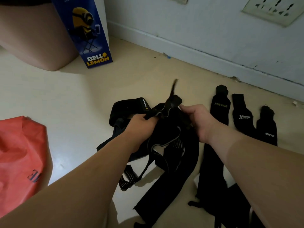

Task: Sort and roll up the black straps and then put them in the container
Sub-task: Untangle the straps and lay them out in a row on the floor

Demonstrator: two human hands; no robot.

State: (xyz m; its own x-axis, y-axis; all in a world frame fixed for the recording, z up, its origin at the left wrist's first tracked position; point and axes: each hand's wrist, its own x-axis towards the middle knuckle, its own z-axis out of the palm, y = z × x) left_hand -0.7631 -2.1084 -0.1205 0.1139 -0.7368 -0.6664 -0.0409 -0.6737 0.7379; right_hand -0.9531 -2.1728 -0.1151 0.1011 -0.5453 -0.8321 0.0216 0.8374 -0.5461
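Above the cream floor (pixel 85 102), the person's left hand (pixel 141 123) and right hand (pixel 198 120) both grasp one tangled black fabric strap (pixel 171 102), beside three flat black straps (pixel 238 116).

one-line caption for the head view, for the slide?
Both hands, left and right, grip a tangled black strap over the floor; three straps lie sorted right, red bag left.

A pale cream floor (pixel 79 96) meets a white wall (pixel 205 27) along a scuffed baseboard (pixel 189 46). A dirty multi-socket outlet plate (pixel 273 9) sits on the wall. A blue carton (pixel 85 30) printed "BELLO LEMON" stands on the floor. Light is dim.
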